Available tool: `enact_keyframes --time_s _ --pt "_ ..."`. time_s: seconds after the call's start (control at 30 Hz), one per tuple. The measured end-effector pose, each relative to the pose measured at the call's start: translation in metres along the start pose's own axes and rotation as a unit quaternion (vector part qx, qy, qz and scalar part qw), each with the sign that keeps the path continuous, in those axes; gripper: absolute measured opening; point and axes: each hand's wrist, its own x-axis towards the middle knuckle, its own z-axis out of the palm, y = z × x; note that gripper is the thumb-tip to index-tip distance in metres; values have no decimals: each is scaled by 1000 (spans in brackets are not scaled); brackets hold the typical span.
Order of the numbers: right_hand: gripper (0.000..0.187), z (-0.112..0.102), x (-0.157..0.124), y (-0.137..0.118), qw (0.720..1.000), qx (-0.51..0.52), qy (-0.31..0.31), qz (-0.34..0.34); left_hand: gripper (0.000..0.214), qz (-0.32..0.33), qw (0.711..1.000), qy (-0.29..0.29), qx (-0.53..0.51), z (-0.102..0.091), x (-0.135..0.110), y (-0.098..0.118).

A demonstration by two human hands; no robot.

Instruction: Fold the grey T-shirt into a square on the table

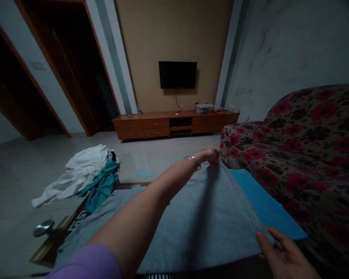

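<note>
A grey cloth garment (174, 228) lies spread over a low table in front of me, its right side lifted a little. My left arm reaches across it, and my left hand (213, 155) is closed on the garment's far right corner. At the near right corner my right hand (282, 252) pinches the same cloth between thumb and fingers. The edge between the two hands is drawn fairly straight. Under and beyond that edge lies a flat blue cloth (267, 201), partly covered by the grey one.
On the table's far left corner are a teal garment (103, 184) and a white garment (87, 162). A shiny metal object (43, 228) stands at the left edge. A floral sofa (308, 147) borders the right side. Beyond are a wooden cabinet (155, 126) and a wall-mounted television (178, 74).
</note>
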Motion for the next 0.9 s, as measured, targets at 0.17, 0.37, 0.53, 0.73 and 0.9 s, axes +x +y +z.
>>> enact_keyframes --time_s 0.17,0.37,0.53,0.73,0.9 --pt "55 19 -37 -55 994 56 -33 -92 24 53 996 12 -73 -60 -61 -3" --pt "48 60 -85 -98 972 107 -109 -181 16 69 989 48 -118 -116 -143 -12" --pt "35 99 -131 -126 945 86 -182 -258 15 64 981 84 -160 -151 -208 -36" --pt "24 156 -195 -153 888 69 -291 -348 27 26 972 120 -198 -188 -284 -89" --pt "27 212 -245 -149 836 64 -371 -399 36 -51 974 168 -144 -205 -336 -146"
